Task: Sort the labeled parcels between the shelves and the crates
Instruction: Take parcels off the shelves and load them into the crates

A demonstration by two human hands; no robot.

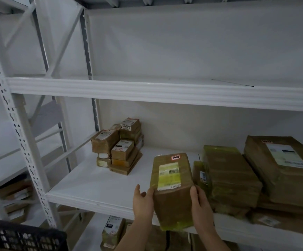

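While both hands, left hand (143, 200) & right hand (199, 201), grip one parcel (172, 189) at shelf (92, 189) front edge, we've several stacked, more prob. left.

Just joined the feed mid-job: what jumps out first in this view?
A brown parcel at the front edge of the middle shelf, its near end overhanging, held between the left hand and right hand. Behind left sits a stack of small boxes; to the right, large flat parcels. A black crate is bottom left.
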